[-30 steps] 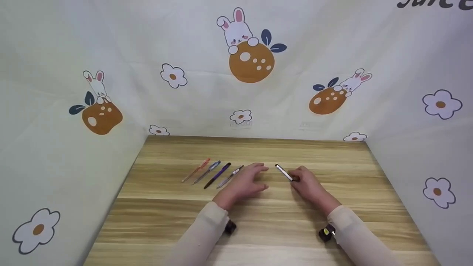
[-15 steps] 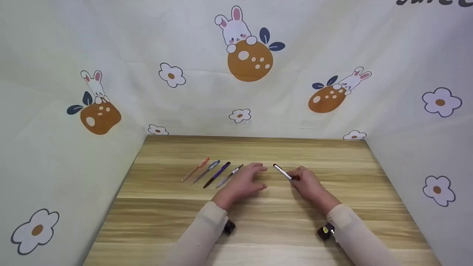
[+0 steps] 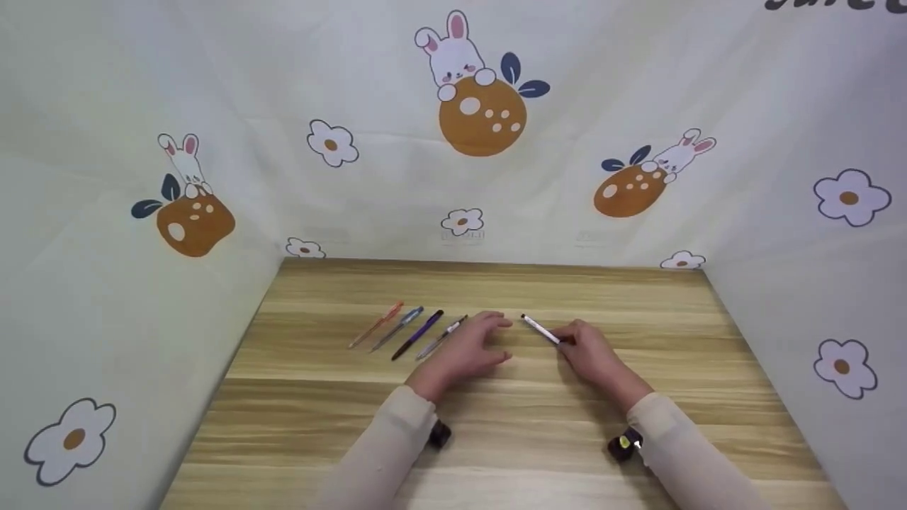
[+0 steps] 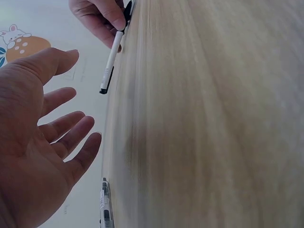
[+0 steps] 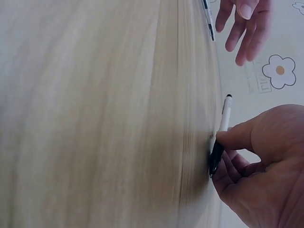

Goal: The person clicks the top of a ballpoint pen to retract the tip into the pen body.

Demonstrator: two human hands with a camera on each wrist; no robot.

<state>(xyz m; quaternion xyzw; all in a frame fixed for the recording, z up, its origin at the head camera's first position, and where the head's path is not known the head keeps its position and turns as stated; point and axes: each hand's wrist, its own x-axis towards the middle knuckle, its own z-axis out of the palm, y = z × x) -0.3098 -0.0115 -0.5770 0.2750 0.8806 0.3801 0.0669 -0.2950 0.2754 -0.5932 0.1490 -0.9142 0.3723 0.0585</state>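
My right hand pinches a white pen with black ends between thumb and fingers. In the right wrist view the thumb presses near the pen's dark lower part, while its white barrel points away from the hand. A black clip shows along the pen in the left wrist view. My left hand holds nothing; its fingers are spread and loosely bent, facing the white pen across a gap. Partly behind that hand lies a clear pen with dark parts.
To the left of the clear pen, a purple pen, a blue clear pen and an orange pen lie slanted in a row. The wood-grain table meets a printed cloth wall at its back and sides.
The white pen's far end has swung slightly left, and its barrel looks turned in the right fingers, with a plainer white side facing up. The left hand and the other pens stay put.
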